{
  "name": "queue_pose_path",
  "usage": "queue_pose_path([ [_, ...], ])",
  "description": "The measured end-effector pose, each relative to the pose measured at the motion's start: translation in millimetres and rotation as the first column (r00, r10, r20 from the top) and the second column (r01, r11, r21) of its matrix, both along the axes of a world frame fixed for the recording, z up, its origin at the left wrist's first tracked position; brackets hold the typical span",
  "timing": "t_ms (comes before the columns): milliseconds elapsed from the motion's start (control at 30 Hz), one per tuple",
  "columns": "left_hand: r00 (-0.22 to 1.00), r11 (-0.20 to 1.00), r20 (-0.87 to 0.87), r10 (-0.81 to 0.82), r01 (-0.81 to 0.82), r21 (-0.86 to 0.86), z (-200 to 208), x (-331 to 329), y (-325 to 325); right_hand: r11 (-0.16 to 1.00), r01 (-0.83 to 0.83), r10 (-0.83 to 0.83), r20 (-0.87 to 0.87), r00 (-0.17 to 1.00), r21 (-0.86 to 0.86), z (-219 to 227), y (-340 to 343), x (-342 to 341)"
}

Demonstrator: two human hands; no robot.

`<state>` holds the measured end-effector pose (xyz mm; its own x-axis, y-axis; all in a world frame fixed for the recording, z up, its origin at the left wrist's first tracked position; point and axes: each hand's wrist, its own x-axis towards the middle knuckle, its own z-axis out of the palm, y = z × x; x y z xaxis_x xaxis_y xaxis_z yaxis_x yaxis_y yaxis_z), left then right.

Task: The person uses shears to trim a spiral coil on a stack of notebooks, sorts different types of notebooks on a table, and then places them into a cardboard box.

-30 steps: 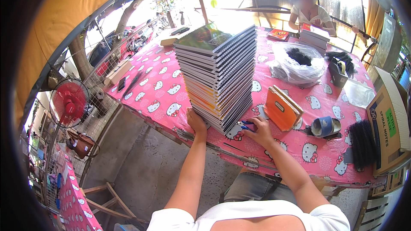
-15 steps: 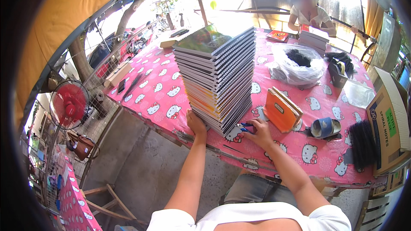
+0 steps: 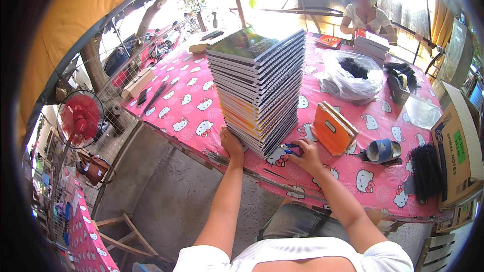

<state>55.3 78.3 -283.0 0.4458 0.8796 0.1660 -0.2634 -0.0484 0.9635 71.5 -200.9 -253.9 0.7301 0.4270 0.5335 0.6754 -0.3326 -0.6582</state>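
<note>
A tall stack of spiral-bound notebooks (image 3: 259,90) stands on the table, its coil edges facing right and its top cover dark green. My left hand (image 3: 231,142) lies flat against the stack's lower left side, fingers stretched out along it and partly hidden. In my right hand (image 3: 306,154) is a small pair of blue-handled pliers (image 3: 290,149), closed in by the thumb and fingers. Their tip is at the coils near the stack's bottom right corner; whether it touches a coil is too small to tell.
Right of the stack stand an orange wooden block (image 3: 333,128) and a blue tape roll (image 3: 379,150). Black coils (image 3: 426,171) lean by a cardboard box (image 3: 456,146). Behind is a plastic bag of black coils (image 3: 349,83). A person (image 3: 367,17) sits across the pink-covered table (image 3: 189,113).
The view has shifted slightly, and the person across the table holds their head a little differently. Both my hands keep their places at the stack, with the pliers still in the right.
</note>
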Motion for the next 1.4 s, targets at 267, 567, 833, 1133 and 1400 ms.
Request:
queue_pose_path([
  [267,0.999,0.999,-0.006,0.033,-0.033,0.013,-6.9,-0.8,9.1,1.000,0.006,-0.006,0.017,1.000,-0.010,2.5,5.7,-3.4],
  [567,0.998,0.998,0.041,0.057,-0.058,0.017,12.1,-6.1,-8.3,0.999,0.012,-0.012,-0.014,1.000,-0.040,-3.6,3.8,-0.8],
  [833,0.992,0.995,0.100,0.080,-0.085,0.048,16.5,-8.9,-8.4,0.999,-0.002,0.002,0.012,1.000,-0.047,-3.8,7.0,-2.8],
  [1133,1.000,1.000,0.010,-0.017,0.017,0.017,17.3,-5.4,-18.7,0.997,0.007,-0.005,0.024,1.000,-0.078,-4.6,-1.1,0.6],
  [1400,0.985,0.999,0.171,0.033,-0.033,-0.004,1.0,-2.2,0.4,0.998,0.003,-0.002,0.006,1.000,-0.068,-2.3,6.8,-3.7],
])
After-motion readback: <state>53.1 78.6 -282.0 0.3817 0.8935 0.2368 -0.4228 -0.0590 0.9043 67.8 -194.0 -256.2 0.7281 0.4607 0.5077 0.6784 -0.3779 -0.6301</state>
